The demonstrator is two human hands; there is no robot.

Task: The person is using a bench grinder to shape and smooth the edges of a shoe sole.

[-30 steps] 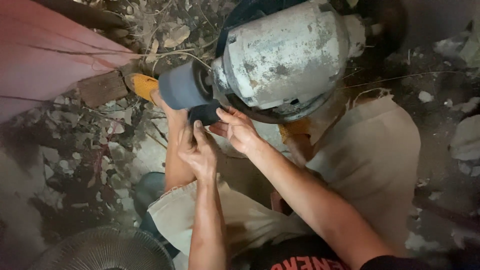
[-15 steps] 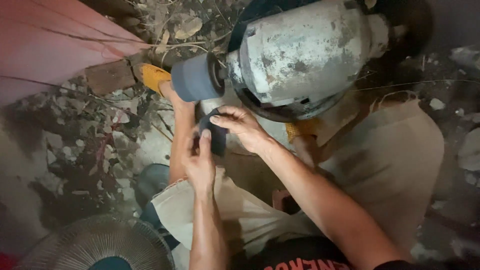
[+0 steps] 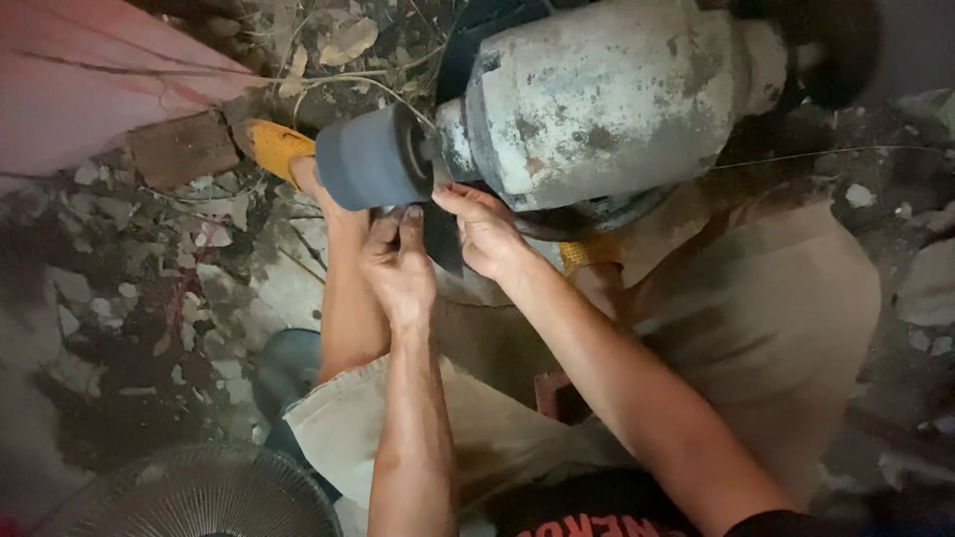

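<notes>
A worn, pale grey round motor housing (image 3: pixel 607 104) rests over my knees, with a blue-grey cylinder (image 3: pixel 370 159) sticking out of its left end. Under that joint, my left hand (image 3: pixel 398 264) and my right hand (image 3: pixel 485 231) both pinch a dark, flat, blade-like piece (image 3: pixel 440 239). My left fingers press on its left face and my right fingers hold its right side, close under the housing. The upper end of the dark piece is hidden between the cylinder and the housing.
I sit with beige shorts (image 3: pixel 776 328) and yellow sandals (image 3: pixel 274 147) on rubble-strewn ground (image 3: pixel 149 298). A wire fan guard (image 3: pixel 194 497) lies at the lower left, a pink sheet (image 3: pixel 90 89) at the upper left, and a brick (image 3: pixel 179 149) beside my foot.
The motor housing has shifted up and to the right in view. Both hands stayed under the cylinder, and the dark piece now hangs lower between my fingers.
</notes>
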